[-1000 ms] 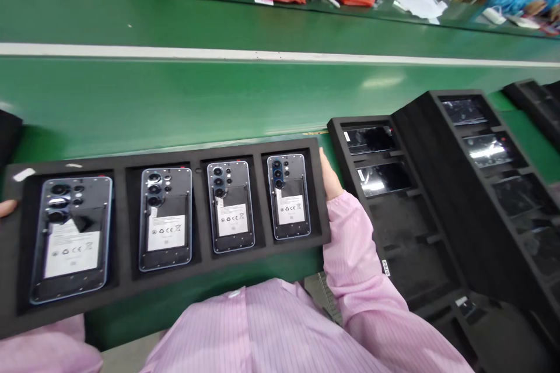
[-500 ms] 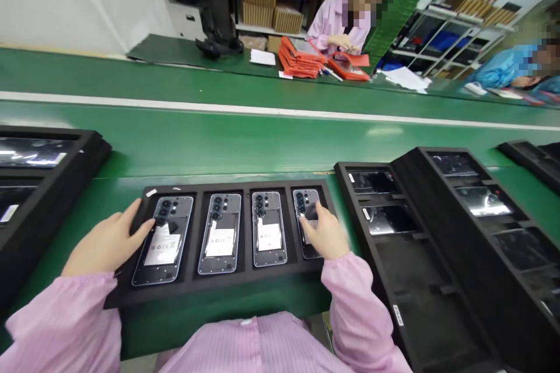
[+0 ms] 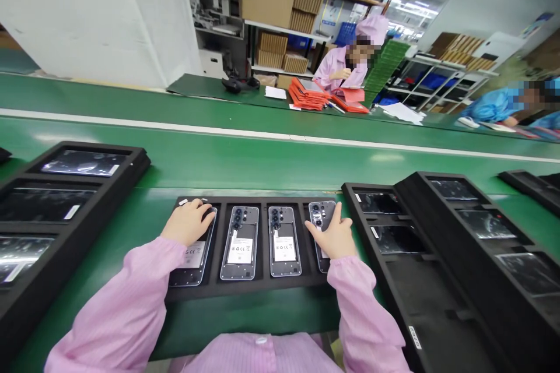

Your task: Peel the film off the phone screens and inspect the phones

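Observation:
A black foam tray [image 3: 192, 292] on the green bench holds a row of smartphones, backs up, with camera lenses and white battery labels showing. My left hand [image 3: 188, 222] lies over the upper part of the leftmost smartphone [image 3: 192, 262], fingers apart, thumb near its right edge. At the other end, my right hand [image 3: 336, 236] spans the rightmost smartphone [image 3: 322, 210], thumb at its left edge and index finger at its right edge. That phone looks slightly raised in its slot. Between my hands lie two more smartphones, one [image 3: 240, 242] left and one [image 3: 284, 242] right.
Black foam trays with screen-up phones stand left [image 3: 126, 186] and right [image 3: 359, 233], the right ones tightly beside my tray. A white strip [image 3: 262, 133] runs along the bench. Across it, a person in pink sits behind stacked orange cases [image 3: 306, 96]; another person in blue is farther right.
My left hand has moved from the tray's left edge onto the leftmost phone. My right thumb and index finger have spread to the rightmost phone's two edges. The camera view has tilted up.

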The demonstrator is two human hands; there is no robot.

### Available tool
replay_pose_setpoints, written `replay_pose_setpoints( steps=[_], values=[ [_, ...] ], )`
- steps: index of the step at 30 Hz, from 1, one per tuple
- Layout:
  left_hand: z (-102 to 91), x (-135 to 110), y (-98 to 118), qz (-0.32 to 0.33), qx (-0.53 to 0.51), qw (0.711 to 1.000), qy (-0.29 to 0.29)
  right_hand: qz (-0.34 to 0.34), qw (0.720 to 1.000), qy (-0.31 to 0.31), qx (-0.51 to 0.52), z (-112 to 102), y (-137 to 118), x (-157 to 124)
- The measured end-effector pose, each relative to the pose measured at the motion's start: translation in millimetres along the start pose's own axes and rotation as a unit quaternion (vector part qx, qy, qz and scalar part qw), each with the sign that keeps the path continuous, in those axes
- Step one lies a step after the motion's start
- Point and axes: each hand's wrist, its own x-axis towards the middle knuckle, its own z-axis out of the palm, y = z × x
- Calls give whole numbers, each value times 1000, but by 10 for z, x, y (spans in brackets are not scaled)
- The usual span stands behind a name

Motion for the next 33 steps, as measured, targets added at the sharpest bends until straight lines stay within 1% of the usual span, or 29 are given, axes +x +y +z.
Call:
replay_pose_setpoints(
  steps=[1,3,5,6,8,11,13,17,20,22,25,27,28,30,33],
  values=[
    [4,1,-9,0,-5,1000,9,-2,1000,-2,-4,-65,-44,-44],
    [16,10,-26,-3,-19,999,29,-38,999,-22,1,-150,-170,-161],
    [22,31,-49,-5,-40,998,47,-90,994,-61,12,-146,-335,-291],
    [18,41,-66,-8,-52,997,56,-105,991,-78,11,-112,-426,-350],
    [-8,54,-108,-19,-81,993,78,-99,991,-88,-12,-6,-605,-437],
    [-86,33,-166,-46,-130,983,117,-63,994,-65,-60,154,-831,-484],
    [-139,-2,-180,-66,-162,976,133,-55,994,-56,-78,223,-935,-472],
    [-188,-61,-147,-86,-220,962,134,-44,994,-53,-83,272,-1013,-408],
    [-185,-69,-119,-76,-271,950,139,-40,995,-58,-73,263,-989,-354],
    [-174,-58,-123,-77,-315,935,145,-42,995,-63,-60,251,-962,-324],
    [-148,-23,-172,-100,-404,895,159,-43,996,-70,-39,252,-938,-295],
    [-134,6,-222,-119,-482,854,156,-43,996,-77,-26,266,-937,-285],
    [-132,17,-247,-124,-524,831,140,-44,996,-80,-19,271,-938,-281],
    [-140,24,-291,-118,-607,782,76,-43,996,-83,-5,263,-941,-275],
    [-159,-11,-338,-77,-688,720,-44,-34,997,-71,7,181,-953,-274]
  ],
)
